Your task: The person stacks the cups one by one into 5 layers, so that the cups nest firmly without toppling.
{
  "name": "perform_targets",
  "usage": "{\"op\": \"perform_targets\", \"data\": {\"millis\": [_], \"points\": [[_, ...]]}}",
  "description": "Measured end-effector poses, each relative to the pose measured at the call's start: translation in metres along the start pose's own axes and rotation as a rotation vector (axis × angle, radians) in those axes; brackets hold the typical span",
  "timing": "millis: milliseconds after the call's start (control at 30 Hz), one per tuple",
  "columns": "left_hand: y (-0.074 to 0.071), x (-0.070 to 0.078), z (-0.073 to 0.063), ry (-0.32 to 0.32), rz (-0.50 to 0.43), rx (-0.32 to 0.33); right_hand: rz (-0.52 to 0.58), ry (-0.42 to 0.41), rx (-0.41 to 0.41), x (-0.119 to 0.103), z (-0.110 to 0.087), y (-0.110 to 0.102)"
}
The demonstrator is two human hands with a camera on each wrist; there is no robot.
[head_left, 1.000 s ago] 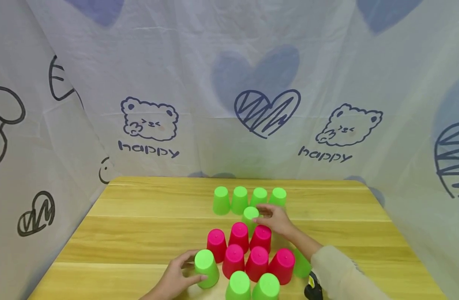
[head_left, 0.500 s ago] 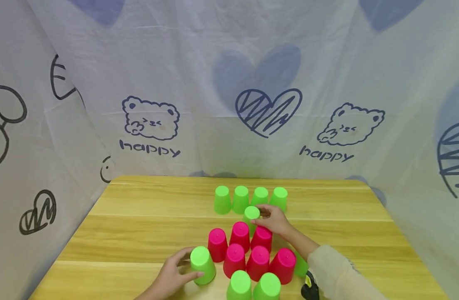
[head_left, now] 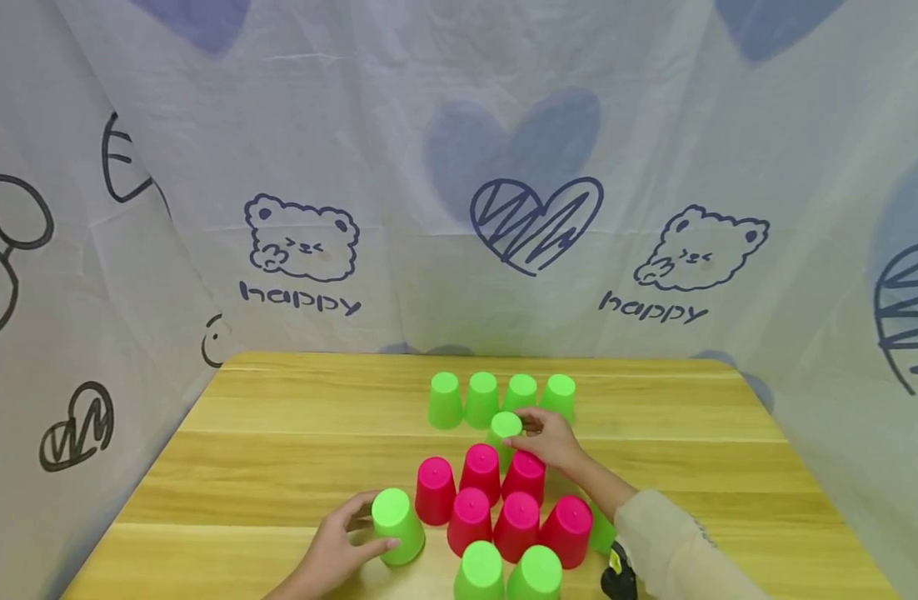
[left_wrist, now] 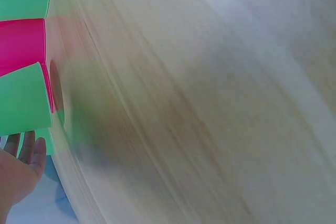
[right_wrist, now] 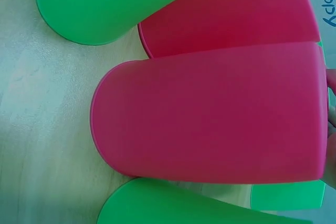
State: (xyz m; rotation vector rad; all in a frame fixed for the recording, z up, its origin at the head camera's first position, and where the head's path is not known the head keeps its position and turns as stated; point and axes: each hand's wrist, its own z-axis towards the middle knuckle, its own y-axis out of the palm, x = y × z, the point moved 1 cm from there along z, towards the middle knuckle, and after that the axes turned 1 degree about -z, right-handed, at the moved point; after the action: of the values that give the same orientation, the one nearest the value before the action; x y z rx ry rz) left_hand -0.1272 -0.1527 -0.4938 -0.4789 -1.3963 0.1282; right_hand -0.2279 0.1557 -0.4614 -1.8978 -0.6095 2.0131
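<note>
At the left of the cup group, my left hand (head_left: 330, 546) grips an upside-down green cup (head_left: 401, 533), thumb on the near side and fingers behind. In the left wrist view the fingers of this hand (left_wrist: 20, 169) lie against the green cup (left_wrist: 23, 103). Farther back, my right hand (head_left: 552, 439) holds another upturned green cup (head_left: 506, 427) between thumb and fingers, just behind several pinkish-red cups (head_left: 516, 525). Only a bit of the right hand (right_wrist: 331, 156) shows at the right wrist view's edge, past a red cup (right_wrist: 210, 119).
A row of upturned green cups (head_left: 446, 402) stands at the back. Two green cups (head_left: 480, 575) stand at the front edge. By the right sleeve (head_left: 676, 542), another green cup (head_left: 602, 531) is partly hidden near a black object (head_left: 619, 577). A printed cloth (head_left: 429, 292) hangs behind the table (head_left: 279, 450).
My left hand has moved left and slightly away from me with its green cup, widening the gap to the red cups. The right hand has stayed nearly still.
</note>
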Motion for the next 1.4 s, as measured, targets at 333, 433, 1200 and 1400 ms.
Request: {"op": "perform_targets", "data": {"millis": [333,433,1200,1400], "points": [[-0.006,0.001,0.001,-0.075,-0.007,0.052,-0.025,0.033,0.025,0.002,-0.004,-0.011],[-0.008,0.002,0.001,-0.069,0.000,0.072,-0.032,0.032,0.042,0.004,-0.005,-0.015],[-0.014,-0.001,0.014,-0.078,0.000,0.129,-0.086,0.071,0.104,0.012,-0.007,-0.057],[-0.015,0.000,0.015,-0.071,0.016,0.134,-0.088,0.083,0.121,0.015,-0.006,-0.062]]}}
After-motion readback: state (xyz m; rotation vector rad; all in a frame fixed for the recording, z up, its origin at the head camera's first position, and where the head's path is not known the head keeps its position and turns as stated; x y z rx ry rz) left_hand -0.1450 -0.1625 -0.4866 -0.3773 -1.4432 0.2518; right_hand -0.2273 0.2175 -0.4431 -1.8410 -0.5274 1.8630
